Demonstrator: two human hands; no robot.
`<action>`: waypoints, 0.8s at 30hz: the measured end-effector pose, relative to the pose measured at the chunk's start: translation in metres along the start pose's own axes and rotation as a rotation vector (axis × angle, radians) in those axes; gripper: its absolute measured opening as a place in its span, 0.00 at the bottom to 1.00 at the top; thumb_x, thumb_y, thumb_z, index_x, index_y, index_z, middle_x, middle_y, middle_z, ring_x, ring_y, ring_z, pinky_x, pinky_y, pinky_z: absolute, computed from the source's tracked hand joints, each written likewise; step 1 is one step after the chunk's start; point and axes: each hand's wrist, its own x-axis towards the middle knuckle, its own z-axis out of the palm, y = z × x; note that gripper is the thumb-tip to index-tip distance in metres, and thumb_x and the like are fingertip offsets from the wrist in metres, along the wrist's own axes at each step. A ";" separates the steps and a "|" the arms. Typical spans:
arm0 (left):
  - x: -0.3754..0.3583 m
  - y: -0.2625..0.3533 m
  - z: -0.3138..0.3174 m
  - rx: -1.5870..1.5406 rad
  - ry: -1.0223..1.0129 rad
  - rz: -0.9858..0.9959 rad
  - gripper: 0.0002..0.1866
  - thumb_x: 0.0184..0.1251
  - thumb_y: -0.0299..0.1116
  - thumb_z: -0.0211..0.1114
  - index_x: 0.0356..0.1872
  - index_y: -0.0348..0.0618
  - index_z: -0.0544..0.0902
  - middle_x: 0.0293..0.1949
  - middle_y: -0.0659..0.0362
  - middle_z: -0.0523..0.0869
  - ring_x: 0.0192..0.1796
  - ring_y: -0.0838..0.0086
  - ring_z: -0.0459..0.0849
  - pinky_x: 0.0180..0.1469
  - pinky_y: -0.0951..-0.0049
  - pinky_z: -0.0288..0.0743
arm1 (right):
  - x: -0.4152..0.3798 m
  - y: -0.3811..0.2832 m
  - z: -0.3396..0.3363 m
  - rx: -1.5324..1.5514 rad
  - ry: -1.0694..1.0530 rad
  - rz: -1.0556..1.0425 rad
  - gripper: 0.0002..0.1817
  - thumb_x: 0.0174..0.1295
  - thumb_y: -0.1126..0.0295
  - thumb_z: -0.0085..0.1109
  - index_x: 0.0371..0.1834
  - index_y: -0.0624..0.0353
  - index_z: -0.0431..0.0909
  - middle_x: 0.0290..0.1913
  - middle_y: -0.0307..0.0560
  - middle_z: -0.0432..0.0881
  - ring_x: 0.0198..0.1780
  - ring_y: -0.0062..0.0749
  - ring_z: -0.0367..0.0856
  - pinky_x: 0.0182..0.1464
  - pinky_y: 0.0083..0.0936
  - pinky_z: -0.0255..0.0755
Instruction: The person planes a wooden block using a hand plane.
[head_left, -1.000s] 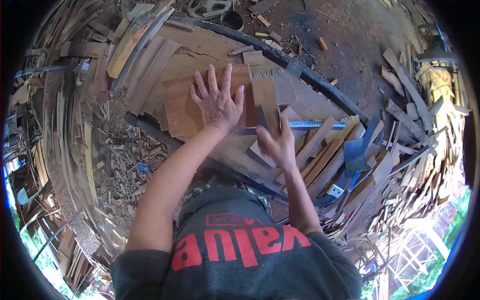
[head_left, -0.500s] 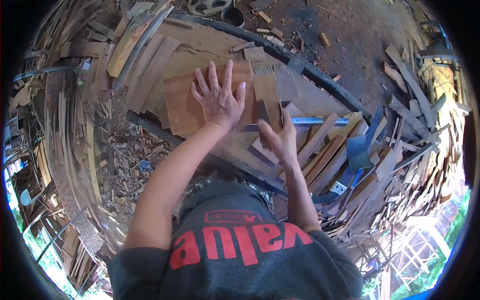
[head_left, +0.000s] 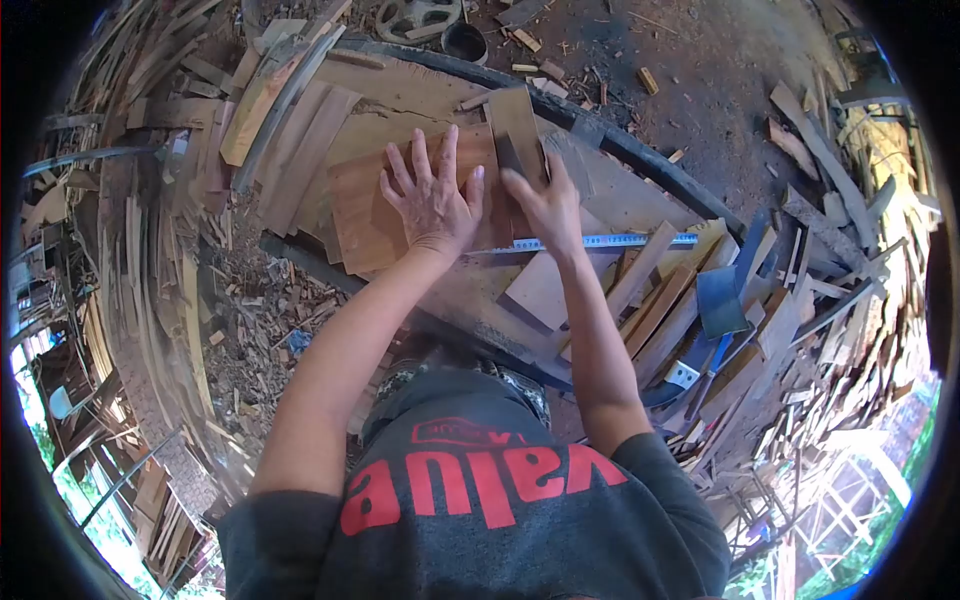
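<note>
My left hand [head_left: 432,200] lies flat with its fingers spread on a reddish-brown wooden board [head_left: 365,200]. My right hand [head_left: 550,205] is closed round the near end of a flat, narrow wooden block [head_left: 513,108] with a dark strip along it. The block lies along the board's right edge, partly over it, and its far end reaches past the board's far corner. My fingers hide the block's near end. A blue and white measuring scale [head_left: 620,240] lies near my right wrist, passing behind it.
A worktop [head_left: 410,85] with dark edge rails [head_left: 655,170] is under the board. Wooden strips [head_left: 650,300], a dark blue curved sheet [head_left: 718,302] and a metal piece with holes [head_left: 682,374] lie to the right. Wood chips [head_left: 290,300] and stacked slats [head_left: 165,280] are at left.
My right hand has moved away from me and slightly left, carrying the wooden block along the board's right edge. More of the scale shows now. My left hand stays nearly still on the board.
</note>
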 end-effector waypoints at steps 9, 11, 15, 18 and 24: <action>-0.001 0.000 0.002 0.008 0.009 -0.012 0.34 0.75 0.58 0.51 0.79 0.63 0.64 0.78 0.43 0.60 0.79 0.34 0.50 0.74 0.30 0.41 | -0.173 0.064 -0.050 0.034 -0.127 0.207 0.35 0.60 0.58 0.74 0.65 0.64 0.71 0.52 0.61 0.86 0.53 0.45 0.87 0.56 0.37 0.78; -0.002 -0.001 0.004 0.004 0.037 0.001 0.34 0.74 0.58 0.52 0.78 0.63 0.64 0.78 0.44 0.60 0.79 0.34 0.51 0.74 0.30 0.42 | -0.198 0.090 -0.070 0.048 -0.158 0.306 0.35 0.59 0.58 0.74 0.65 0.64 0.71 0.53 0.60 0.86 0.53 0.44 0.86 0.57 0.37 0.77; -0.003 -0.001 0.001 -0.003 0.063 0.121 0.32 0.73 0.56 0.57 0.75 0.61 0.70 0.76 0.48 0.63 0.77 0.38 0.55 0.74 0.32 0.44 | -0.203 0.070 -0.089 0.205 0.008 0.501 0.33 0.61 0.61 0.73 0.65 0.66 0.72 0.48 0.55 0.88 0.50 0.38 0.87 0.54 0.33 0.79; -0.002 -0.007 -0.009 -0.173 -0.003 0.492 0.28 0.72 0.56 0.60 0.68 0.57 0.78 0.73 0.50 0.67 0.77 0.42 0.57 0.75 0.37 0.48 | -0.198 0.061 -0.094 0.087 0.086 0.313 0.33 0.62 0.61 0.73 0.66 0.65 0.70 0.41 0.51 0.87 0.33 0.29 0.87 0.32 0.27 0.81; -0.012 -0.002 -0.025 -0.177 -0.092 0.828 0.20 0.65 0.54 0.67 0.45 0.50 0.88 0.62 0.50 0.77 0.75 0.46 0.62 0.73 0.37 0.50 | -0.209 0.070 -0.074 0.132 0.155 0.216 0.31 0.63 0.60 0.72 0.65 0.61 0.71 0.37 0.50 0.87 0.25 0.27 0.85 0.22 0.24 0.77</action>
